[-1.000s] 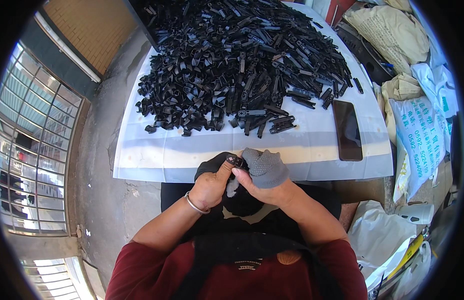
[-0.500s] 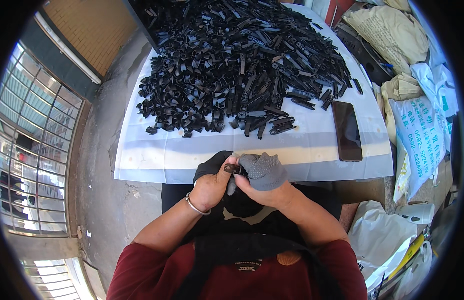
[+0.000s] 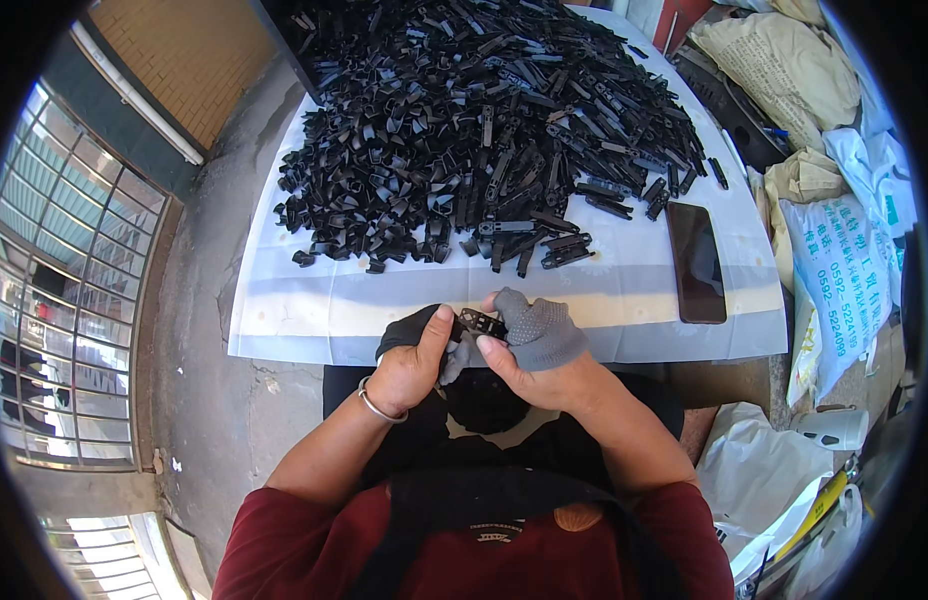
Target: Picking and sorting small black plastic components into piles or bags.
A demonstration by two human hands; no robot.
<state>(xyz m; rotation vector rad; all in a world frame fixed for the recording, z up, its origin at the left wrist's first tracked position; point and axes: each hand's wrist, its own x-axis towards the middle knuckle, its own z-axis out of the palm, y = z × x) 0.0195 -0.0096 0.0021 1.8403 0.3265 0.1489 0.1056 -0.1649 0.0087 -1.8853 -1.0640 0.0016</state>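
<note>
Close to the table's near edge, my right hand (image 3: 539,338) in a grey dotted glove with bare thumb pinches a small, dark, elongated clip-like part (image 3: 481,321). The part's left end points toward my left hand (image 3: 416,350), which wears a black glove, with its bare thumb raised and its fingers curled closed. Whether those fingers grip anything is hidden. Grey glove fingertips show below the part, between the two hands. Beyond the hands lies a large heap of black parts (image 3: 424,140): short curved pieces on the left, long narrow pieces on the right.
A white sheet covers the table (image 3: 314,310). On its right side lies a dark phone (image 3: 696,264). Sacks (image 3: 779,75) and a printed plastic bag (image 3: 839,275) crowd the right side. A barred window (image 3: 69,270) stands at the left.
My hands have moved slightly apart, the left one shifting left and the right one right. The dark part has moved a little rightward and up, and now shows more plainly.
</note>
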